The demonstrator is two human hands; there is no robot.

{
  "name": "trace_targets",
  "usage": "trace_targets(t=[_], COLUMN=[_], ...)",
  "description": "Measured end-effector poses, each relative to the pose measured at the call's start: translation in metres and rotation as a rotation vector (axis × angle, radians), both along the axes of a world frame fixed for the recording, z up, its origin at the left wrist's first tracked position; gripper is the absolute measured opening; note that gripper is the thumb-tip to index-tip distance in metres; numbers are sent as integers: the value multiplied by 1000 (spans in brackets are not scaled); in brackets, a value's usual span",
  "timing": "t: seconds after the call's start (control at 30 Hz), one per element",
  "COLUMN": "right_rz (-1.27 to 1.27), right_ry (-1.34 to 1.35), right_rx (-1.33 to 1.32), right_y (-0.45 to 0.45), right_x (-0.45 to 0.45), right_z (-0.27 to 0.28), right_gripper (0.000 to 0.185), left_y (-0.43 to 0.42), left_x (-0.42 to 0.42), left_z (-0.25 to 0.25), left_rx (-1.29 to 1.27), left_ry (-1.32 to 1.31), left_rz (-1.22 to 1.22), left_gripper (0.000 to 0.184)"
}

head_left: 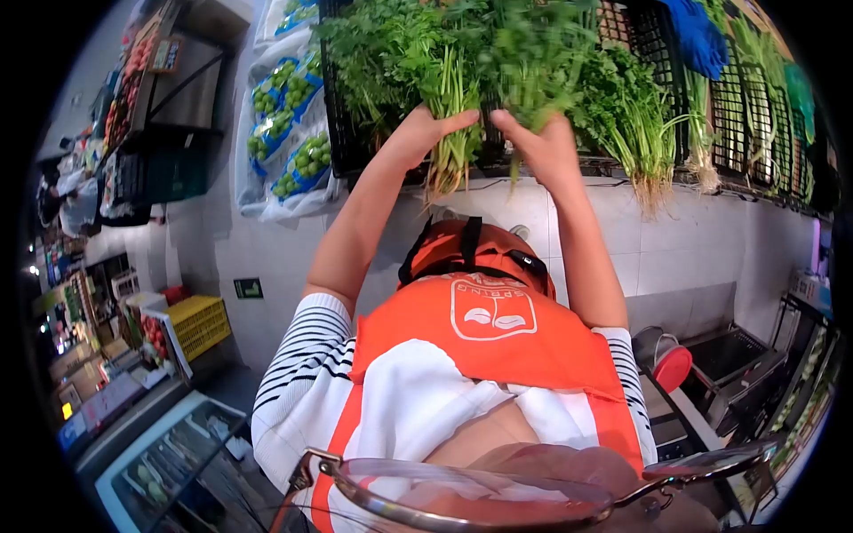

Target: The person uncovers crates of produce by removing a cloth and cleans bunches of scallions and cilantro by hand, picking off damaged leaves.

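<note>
My left hand [433, 131] is closed around a bunch of leafy green herbs [453, 89], its thumb across the pale stems and roots hanging below. My right hand [544, 142] holds a second bunch of leafy herbs [536, 62], blurred by motion; its fingers are mostly hidden by the leaves. Both hands are at the front edge of a black crate [332, 133] filled with similar greens. Just right of my right hand lies another bunch of herbs [635, 129], its stems and roots over the crate's edge.
Bagged green fruit [302, 164] lies in a plastic-lined container on the left. Black mesh baskets [730, 115], long green stalks [755, 98] and a blue cloth-like item [697, 35] are at right. A yellow crate [197, 327] and red-lidded bucket [671, 364] stand lower down.
</note>
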State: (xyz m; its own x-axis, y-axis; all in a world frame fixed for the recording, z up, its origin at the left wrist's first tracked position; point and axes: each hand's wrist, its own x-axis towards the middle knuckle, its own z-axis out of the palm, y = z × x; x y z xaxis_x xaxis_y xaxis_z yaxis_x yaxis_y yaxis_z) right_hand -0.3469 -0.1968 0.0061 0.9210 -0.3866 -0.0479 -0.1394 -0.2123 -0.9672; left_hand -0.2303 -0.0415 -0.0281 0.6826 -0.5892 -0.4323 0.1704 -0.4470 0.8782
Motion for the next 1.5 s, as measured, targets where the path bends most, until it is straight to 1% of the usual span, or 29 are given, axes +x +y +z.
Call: trace_targets(t=[0.03,0.07,0.1,0.17,0.2,0.23,0.27,0.3,0.37,0.4,0.43,0.5,0.53,0.6,0.63,0.7,0.77,0.8,0.9,0.93,1.03,1.07,1.17,1.2,1.3,1.37,1.4,1.47,1.5], right_rz=[92,124,76,-14,36,86,134,177,69,71,25,28,82,191,150,101,88,81,12,22,19,30,38,58,82,69,34,101,138], right_ry=[85,167,70,162,141,122,108,138,-47,-89,-94,-88,-28,92,91,237,260,274,293,286,274,264,275,266,234,218,214,217,219], right_rx=[-141,-180,-205,-356,-172,10,194,297,492,517,592,719,742,788,661,510,559,582,588,586,606,616,586,613,676,695,691,596,548], right_y=[1,7,14,23,23,20,17,14,12,8,4,0,-2,-5,1,0,-2,-2,-3,-3,-1,-4,-4,-4,-7,-3,-2,-9,-11], right_x=[7,14,14,19,19,18,17,16,13,12,12,11,11,11,16,16,15,14,13,10,7,6,3,2,-1,-1,-3,-3,-3], right_z=[-13,-29,-42,-64,-63,-61,-56,-47,-48,-44,-44,-39,-35,-29,-38,-45,-47,-48,-45,-39,-33,-38,-36,-37,-43,-42,-37,-52,-58], right_gripper=[39,40,42,41,40,39,38,35,28,28,31,35,36,39,37,37,43,46,48,50,51,47,46,45,43,41,37,32,30], left_y=[3,2,0,-1,-2,-3,-4,-3,-8,-15,-18,-25,-28,-23,-17,-8,2,11,24,29,21,14,-5,-9,-15,-17,-17,-17,-18], left_x=[2,2,-9,-5,-1,6,5,5,-3,-7,-9,-12,-16,-16,-16,-13,-12,-11,-24,-28,-40,-40,-34,-29,-23,-23,-24,-22,-20], left_z=[-7,6,11,-26,-50,-74,-75,-76,-39,-37,-33,-24,-17,-31,-35,-40,-30,-38,-27,-28,9,3,-22,-36,-54,-50,-47,-45,-49], left_rx=[136,383,75,-28,-83,-140,-196,-229,-298,-448,-432,-400,-340,-324,-314,-298,-284,-247,-240,-145,47,17,-125,-144,-130,-76,-33,40,30], left_ry=[42,98,201,217,219,214,208,226,258,293,327,398,381,273,221,249,415,332,85,-307,-566,-607,-379,-414,-481,-486,-482,-477,-467], left_rz=[-30,-65,60,228,283,287,289,227,86,102,132,189,236,200,182,196,265,307,281,190,51,119,237,227,183,183,181,169,162], left_gripper=[57,65,71,63,60,58,57,56,55,53,52,49,46,48,49,53,57,61,58,45,37,34,35,35,36,36,36,34,33])
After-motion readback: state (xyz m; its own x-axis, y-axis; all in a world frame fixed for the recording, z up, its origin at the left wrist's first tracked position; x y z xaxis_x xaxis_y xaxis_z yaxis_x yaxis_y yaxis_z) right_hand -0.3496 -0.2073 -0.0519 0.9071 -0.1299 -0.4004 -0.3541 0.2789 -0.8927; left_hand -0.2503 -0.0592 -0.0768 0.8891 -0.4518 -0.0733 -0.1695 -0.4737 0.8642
